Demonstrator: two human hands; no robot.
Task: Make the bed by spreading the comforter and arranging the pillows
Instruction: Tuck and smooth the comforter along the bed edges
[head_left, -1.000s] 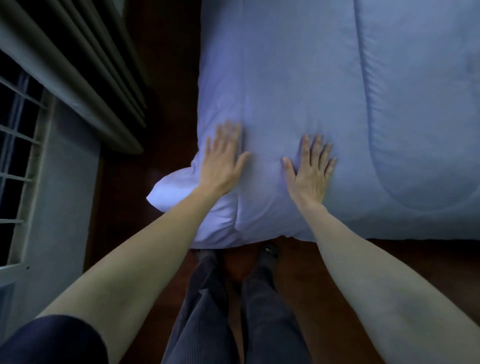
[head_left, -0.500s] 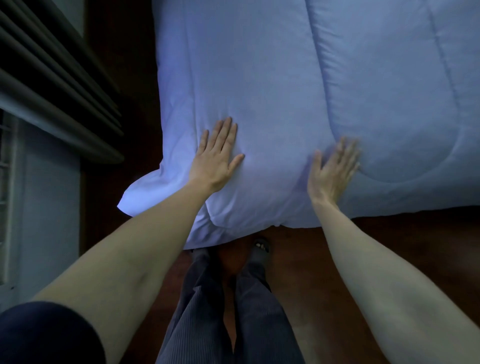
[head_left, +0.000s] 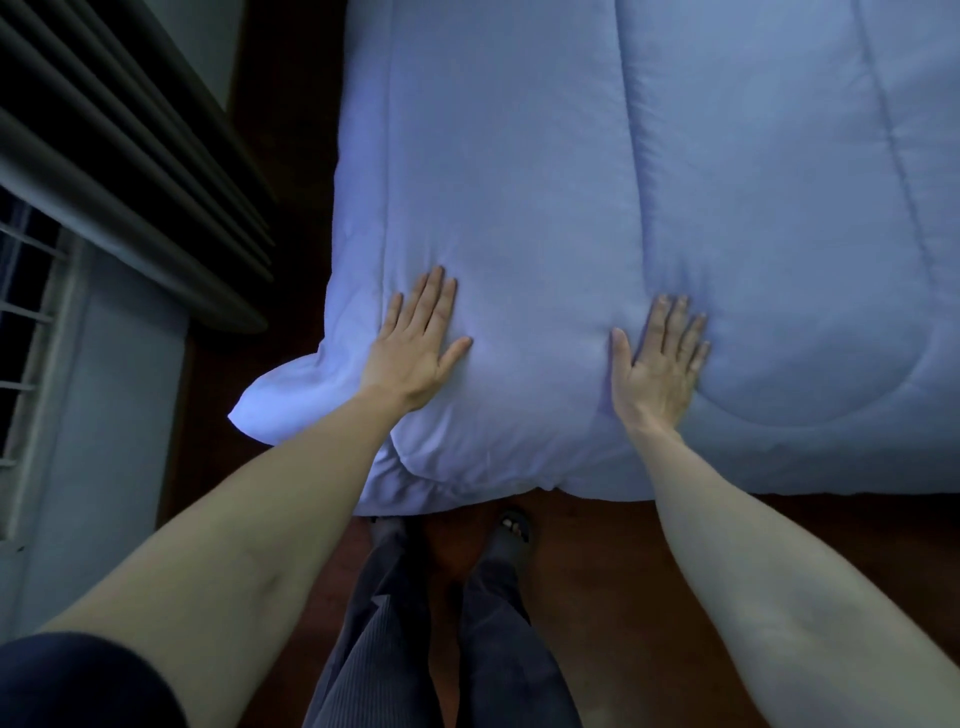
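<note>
Head view shows left hand (head_left: 415, 348) and right hand (head_left: 657, 364), fingers flat and released, pressing the soft, light comforter (head_left: 597, 182) spread over the bed; best gripped at its hem.

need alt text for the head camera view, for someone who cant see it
Seen from above, a person's left hand and right hand press flat, fingers spread, on a pale blue comforter near the bed's foot edge. The comforter's near left corner juts out over the dark wooden floor; dark curtains hang at left.
</note>
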